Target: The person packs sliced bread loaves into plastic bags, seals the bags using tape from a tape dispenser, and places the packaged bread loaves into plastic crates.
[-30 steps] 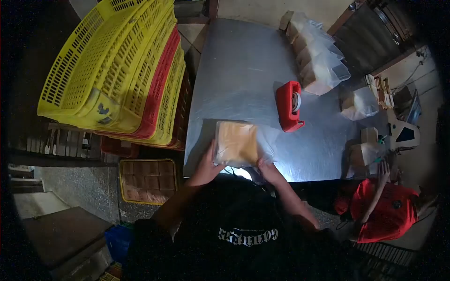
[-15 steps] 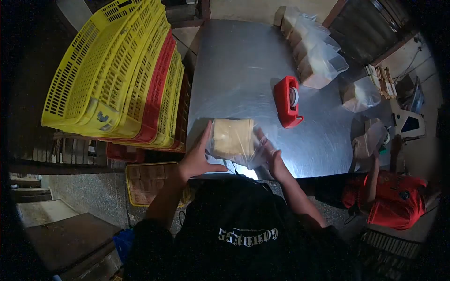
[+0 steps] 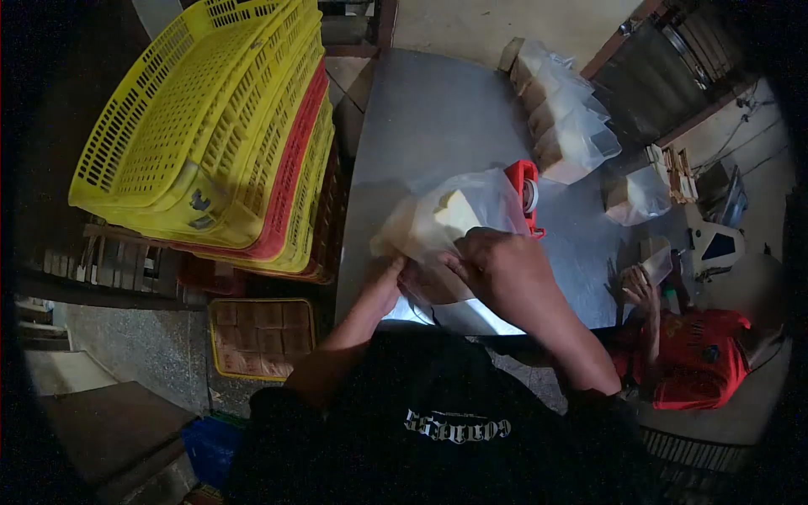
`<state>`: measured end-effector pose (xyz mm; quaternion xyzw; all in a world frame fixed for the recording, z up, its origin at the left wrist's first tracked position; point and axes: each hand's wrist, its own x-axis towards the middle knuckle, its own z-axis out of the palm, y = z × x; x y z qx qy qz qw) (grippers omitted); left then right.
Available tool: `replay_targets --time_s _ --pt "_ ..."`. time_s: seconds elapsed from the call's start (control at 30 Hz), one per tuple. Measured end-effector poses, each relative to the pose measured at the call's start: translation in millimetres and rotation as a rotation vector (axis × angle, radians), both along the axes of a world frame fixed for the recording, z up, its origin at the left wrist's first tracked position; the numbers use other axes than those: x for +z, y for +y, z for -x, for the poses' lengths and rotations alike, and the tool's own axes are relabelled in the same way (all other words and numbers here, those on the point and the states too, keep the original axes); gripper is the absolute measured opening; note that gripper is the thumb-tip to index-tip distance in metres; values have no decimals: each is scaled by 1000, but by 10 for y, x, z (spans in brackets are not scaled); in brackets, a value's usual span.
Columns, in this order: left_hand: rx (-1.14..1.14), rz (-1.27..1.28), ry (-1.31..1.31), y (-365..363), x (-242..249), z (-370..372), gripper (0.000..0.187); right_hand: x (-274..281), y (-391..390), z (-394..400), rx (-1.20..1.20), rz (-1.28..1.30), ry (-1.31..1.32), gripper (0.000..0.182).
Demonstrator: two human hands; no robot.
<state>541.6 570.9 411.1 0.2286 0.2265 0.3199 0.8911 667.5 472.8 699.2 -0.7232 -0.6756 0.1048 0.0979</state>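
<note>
The clear bag is over the near part of the shiny desk, close to the person's body. It is puffed out and a bit blurry. A pale block shows through it.

The left hand is at the near left part of the clear bag and touches it. Its fingers are blurry and partly hidden, so I cannot tell how far open its grip is. The right hand is at the near right side. Its fingers are curled in, and its grip is closed on the clear bag.

A red tape holder stands just past the right side of the clear bag, which hides part of it. A roll of tape sits in it. Farther off, a row of filled bags is along the right edge of the desk. One more filled bag sits apart from the row, nearer the other person.

That person wears a red shirt and has a hand at a small bag. A white machine is just beside them.

On the left is a tall stack of yellow crates with a red crate in it. A low tray of brown blocks is on the floor.
</note>
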Motion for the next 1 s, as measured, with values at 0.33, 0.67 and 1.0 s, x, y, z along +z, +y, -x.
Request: replay_targets --time_s 0.33,0.67,1.0 --pt "51 -663 427 374 508 -374 61 -330 434 -161 -341 12 579 24" --pt "-214 -832 359 1131 635 -763 45 -906 369 -303 -833 -236 1646 41" --pt "-747 -2318 780 704 2255 376 34 -286 -248 -976 363 482 -524 40"
